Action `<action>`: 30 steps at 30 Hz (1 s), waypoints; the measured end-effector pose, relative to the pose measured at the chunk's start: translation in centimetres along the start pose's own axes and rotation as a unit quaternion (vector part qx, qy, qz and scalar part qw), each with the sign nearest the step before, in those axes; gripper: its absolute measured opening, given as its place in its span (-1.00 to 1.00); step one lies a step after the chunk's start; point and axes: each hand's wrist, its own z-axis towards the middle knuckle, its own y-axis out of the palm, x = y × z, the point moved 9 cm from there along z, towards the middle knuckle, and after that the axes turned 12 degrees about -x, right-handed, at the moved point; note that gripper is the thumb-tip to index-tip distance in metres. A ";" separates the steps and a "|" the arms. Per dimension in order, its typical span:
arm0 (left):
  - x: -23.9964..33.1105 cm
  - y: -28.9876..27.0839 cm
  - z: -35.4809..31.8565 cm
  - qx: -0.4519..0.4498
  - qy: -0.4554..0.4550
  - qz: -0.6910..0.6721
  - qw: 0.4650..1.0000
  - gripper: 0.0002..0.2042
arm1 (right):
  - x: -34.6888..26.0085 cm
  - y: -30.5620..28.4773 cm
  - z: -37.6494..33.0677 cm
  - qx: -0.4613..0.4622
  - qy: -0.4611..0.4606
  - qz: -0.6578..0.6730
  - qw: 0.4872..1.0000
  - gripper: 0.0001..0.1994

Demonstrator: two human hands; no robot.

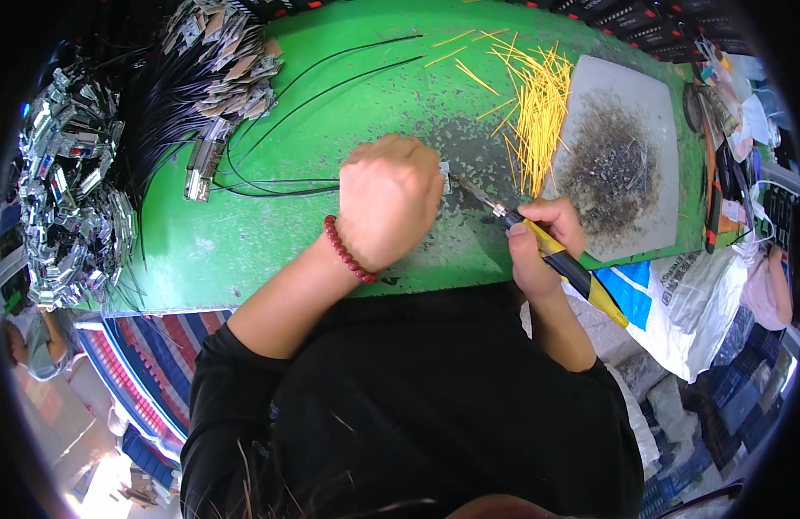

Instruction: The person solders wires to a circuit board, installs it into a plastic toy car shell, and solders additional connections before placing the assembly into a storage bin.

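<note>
My left hand [389, 195], with a red bead bracelet [350, 252] at the wrist, is closed over the green worktop. Thin black cables [287, 184] run into it from the left. A small silvery piece [446, 169] shows past its knuckles; the fingers themselves are hidden beneath the hand. My right hand [545, 245] grips a soldering iron [575, 275] by its black and yellow handle. The iron slants up and left, its metal tip close to the silvery piece. Whether they touch cannot be told.
Yellow thin strips [538, 112] lie loose beside a grey mat [659, 73] covered in dark residue. Black cables with metal ends [235, 78] are bunched at the back left, beside a heap of shiny metal parts [71, 190]. A white bag [685, 303] lies at right.
</note>
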 end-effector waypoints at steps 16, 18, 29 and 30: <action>-0.1 0.0 0.1 -0.009 -0.004 0.008 1.000 -0.91 | -0.1 -0.3 -0.5 0.028 -0.058 0.047 0.997 -0.78; 0.0 -0.1 0.2 -0.008 -0.001 0.010 1.000 -0.91 | -0.3 -0.5 -0.6 0.036 -0.062 0.043 0.996 -0.77; -2.3 -2.5 3.1 -0.083 0.011 -0.040 0.996 -0.86 | -0.1 -1.1 -1.4 0.058 -0.062 0.105 0.991 -0.76; -3.7 -3.8 4.3 -0.055 -0.023 0.017 0.998 -0.86 | -0.4 -1.1 -1.3 0.054 -0.056 0.100 0.992 -0.74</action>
